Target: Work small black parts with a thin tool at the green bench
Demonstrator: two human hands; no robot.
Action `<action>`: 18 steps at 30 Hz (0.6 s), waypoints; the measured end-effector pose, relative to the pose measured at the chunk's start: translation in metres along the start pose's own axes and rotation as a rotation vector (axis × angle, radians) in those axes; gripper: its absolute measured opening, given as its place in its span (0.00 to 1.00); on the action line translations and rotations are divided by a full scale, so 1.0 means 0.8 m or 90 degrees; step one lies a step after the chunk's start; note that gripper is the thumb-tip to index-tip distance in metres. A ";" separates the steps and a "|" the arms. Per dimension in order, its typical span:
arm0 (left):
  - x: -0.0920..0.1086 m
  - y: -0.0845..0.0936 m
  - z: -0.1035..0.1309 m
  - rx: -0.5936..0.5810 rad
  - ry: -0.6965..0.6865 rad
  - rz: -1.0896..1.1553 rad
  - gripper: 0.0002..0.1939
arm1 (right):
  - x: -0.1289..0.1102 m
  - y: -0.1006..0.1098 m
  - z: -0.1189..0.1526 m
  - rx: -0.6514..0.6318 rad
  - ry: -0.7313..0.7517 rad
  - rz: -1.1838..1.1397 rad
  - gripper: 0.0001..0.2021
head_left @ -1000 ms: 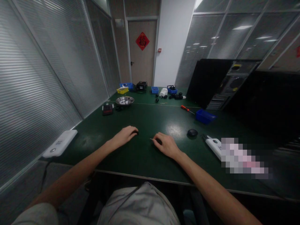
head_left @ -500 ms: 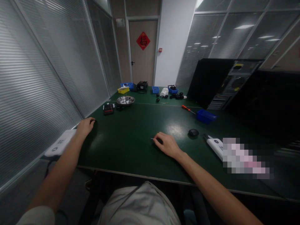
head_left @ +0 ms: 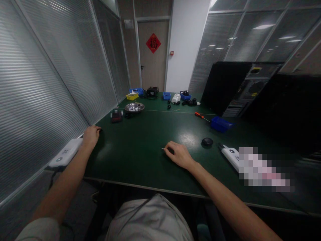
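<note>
My right hand [head_left: 179, 154] rests on the green tabletop near its middle, with fingers curled and thumb against the index finger. A thin, pale, pin-like piece [head_left: 162, 148] sticks out leftward from that pinch; the rest of it is hidden in the hand. At the table's left edge lies my left hand [head_left: 91, 135], fingers bent inward over the surface. Something dark shows at its fingertips, too small to name. A round black object [head_left: 207, 142] sits to the right of my right hand, apart from it.
A green table [head_left: 140, 140] spreads before me. Towards its right are an orange-handled screwdriver [head_left: 199, 115], a blue bin [head_left: 222, 124] and a white device [head_left: 232, 155]. A metal bowl [head_left: 134, 107] and a dark box [head_left: 116, 116] stand left, small bins behind. Black computer cases [head_left: 225, 87] stand right.
</note>
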State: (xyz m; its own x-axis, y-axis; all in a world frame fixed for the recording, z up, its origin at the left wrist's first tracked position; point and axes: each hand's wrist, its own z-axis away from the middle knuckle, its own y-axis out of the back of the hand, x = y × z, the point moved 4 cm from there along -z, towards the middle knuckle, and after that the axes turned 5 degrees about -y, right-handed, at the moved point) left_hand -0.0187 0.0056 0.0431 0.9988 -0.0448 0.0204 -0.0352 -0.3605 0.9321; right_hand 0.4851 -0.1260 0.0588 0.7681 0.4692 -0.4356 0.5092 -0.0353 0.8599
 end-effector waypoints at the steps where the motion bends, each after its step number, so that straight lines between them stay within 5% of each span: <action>1: 0.002 0.002 0.001 0.003 0.001 0.000 0.24 | 0.001 0.000 0.000 0.000 -0.001 0.001 0.09; 18: -0.001 0.000 0.003 0.008 0.026 0.025 0.22 | 0.000 0.001 0.001 -0.006 0.003 0.001 0.09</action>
State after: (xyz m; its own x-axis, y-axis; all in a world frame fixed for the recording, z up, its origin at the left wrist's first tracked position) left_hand -0.0194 0.0032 0.0423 0.9972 -0.0209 0.0717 -0.0743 -0.3702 0.9260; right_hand 0.4857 -0.1264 0.0590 0.7672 0.4730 -0.4331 0.5045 -0.0281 0.8630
